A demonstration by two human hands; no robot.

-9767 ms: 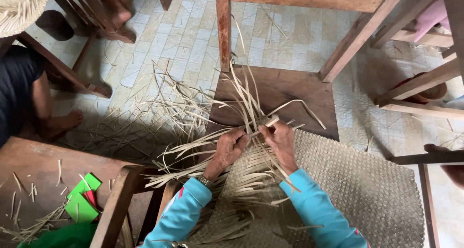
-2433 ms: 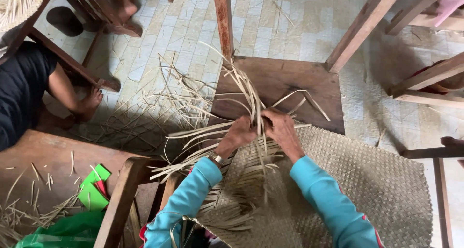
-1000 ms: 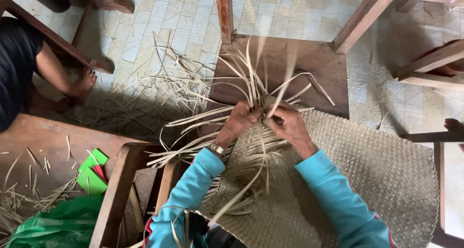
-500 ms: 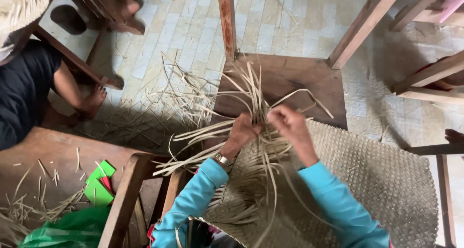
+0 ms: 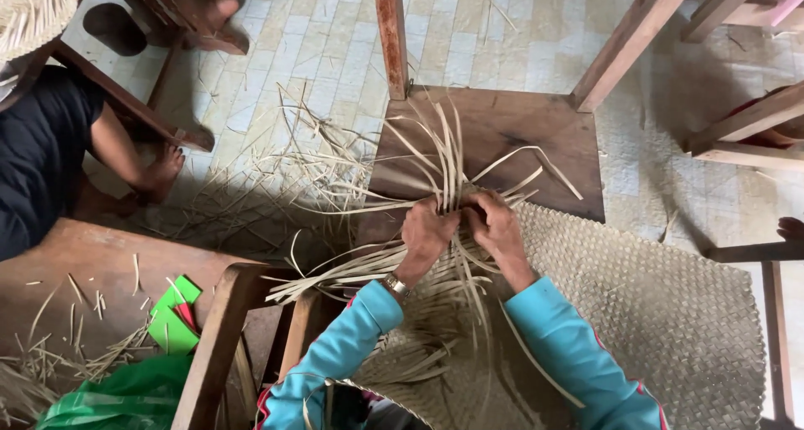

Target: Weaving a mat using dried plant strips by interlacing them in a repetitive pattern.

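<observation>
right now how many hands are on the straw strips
2. The left hand and the right hand sit side by side, both gripping the loose straw strips at the woven mat edge. No others show.

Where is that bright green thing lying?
In the head view, the green packet lies low on the left, on the brown wooden bench, among loose straw bits and just above a green plastic bag.

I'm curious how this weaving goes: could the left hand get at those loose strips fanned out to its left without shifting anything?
Probably yes. The left hand grips strips at the woven mat edge, and the loose strips lie right beside its wrist with nothing between.
</observation>
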